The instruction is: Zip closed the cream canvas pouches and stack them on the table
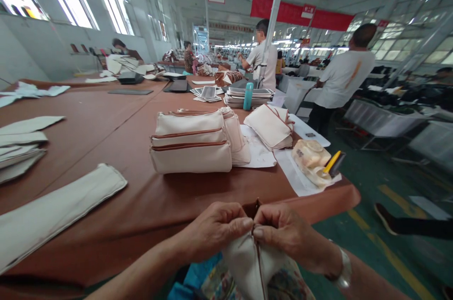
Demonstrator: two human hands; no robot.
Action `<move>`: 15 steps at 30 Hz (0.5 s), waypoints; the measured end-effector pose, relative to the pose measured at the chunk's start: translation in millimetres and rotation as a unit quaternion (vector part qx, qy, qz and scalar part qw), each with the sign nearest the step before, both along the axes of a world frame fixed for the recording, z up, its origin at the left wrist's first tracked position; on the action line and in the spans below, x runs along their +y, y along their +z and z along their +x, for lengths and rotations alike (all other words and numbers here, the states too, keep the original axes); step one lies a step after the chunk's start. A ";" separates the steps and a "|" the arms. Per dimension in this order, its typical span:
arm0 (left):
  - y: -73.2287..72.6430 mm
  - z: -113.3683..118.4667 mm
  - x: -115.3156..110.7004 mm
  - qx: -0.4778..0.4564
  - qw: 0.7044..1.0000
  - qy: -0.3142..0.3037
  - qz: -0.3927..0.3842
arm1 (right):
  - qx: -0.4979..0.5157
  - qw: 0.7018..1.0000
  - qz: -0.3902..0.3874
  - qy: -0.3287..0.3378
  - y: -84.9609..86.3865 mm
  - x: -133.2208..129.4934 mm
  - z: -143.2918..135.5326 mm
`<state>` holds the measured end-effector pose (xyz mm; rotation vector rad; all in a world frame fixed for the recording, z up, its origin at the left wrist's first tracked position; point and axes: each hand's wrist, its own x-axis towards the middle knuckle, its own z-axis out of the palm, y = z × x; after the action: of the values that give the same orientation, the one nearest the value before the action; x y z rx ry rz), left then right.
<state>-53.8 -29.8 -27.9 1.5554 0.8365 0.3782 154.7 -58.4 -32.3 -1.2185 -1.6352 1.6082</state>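
Note:
Between my hands, a cream piece with a brown edge, resembling the stacked pouches, hangs over my lap at the table's front edge. My left hand pinches its upper seam with thumb and forefinger. From the other side, my right hand pinches the same seam, thumbs almost touching. A small brown part pokes up behind the fingertips. Just beyond, a stack of cream pouches with brown trim rests on the brown-covered table. More cream pouches lie to its right.
Long cream pieces lie at the left. A tub with a yellow-handled tool stands near the right corner, on white sheets. A teal bottle is farther back. Several people are around, one in a white shirt at the right.

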 end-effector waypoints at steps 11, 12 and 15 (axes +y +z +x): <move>-1.6 8.2 -3.1 -0.037 0.983 0.006 -0.182 | 0.075 0.992 0.083 -0.066 -4.7 -11.0 -4.3; -1.4 8.7 -3.7 -0.053 0.978 0.008 -0.203 | 0.080 0.988 0.127 -0.047 -4.8 -12.8 -3.7; -1.7 9.5 -6.6 -0.093 0.962 0.026 -0.254 | 0.069 0.964 0.257 -0.003 -8.7 -18.7 -0.7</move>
<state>-44.4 -36.4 -29.5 1.0060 0.7549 0.3106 154.0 -77.1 -41.0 -0.8202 -1.8005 1.1275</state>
